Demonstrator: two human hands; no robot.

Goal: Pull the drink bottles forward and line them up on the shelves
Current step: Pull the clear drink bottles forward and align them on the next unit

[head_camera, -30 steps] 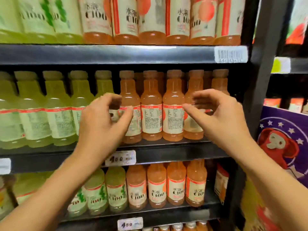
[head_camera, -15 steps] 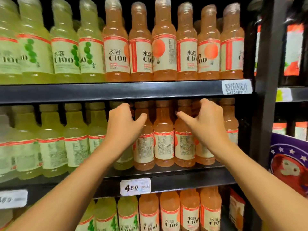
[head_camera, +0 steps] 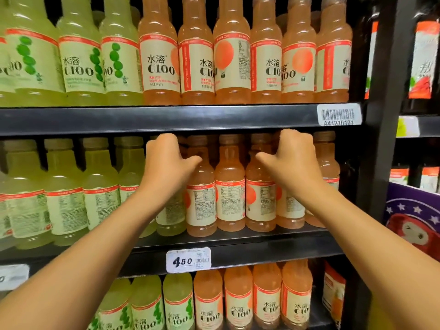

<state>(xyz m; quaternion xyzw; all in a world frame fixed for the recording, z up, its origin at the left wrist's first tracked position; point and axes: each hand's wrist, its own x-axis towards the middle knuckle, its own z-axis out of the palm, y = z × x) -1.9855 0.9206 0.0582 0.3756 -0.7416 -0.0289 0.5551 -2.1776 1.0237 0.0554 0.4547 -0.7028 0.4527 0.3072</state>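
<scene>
Your left hand (head_camera: 166, 167) and right hand (head_camera: 291, 163) reach among the orange bottles (head_camera: 229, 186) on the middle shelf (head_camera: 262, 244); grasp cannot be told, fingers hidden.

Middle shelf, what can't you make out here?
- Fingertips of left hand and right hand: reach behind the bottle necks, head view.
- Bottles behind the front row: hidden by the orange bottles.
- Back-label print: too small.
- Green bottles at left: blurred.
- White tag: cut off by edge.

Orange drink bottles (head_camera: 230, 184) upright in a tight row on mid shelf (head_camera: 238, 241), back labels facing out; green bottles (head_camera: 64, 186) upright to their left; more rows above & below.
</scene>
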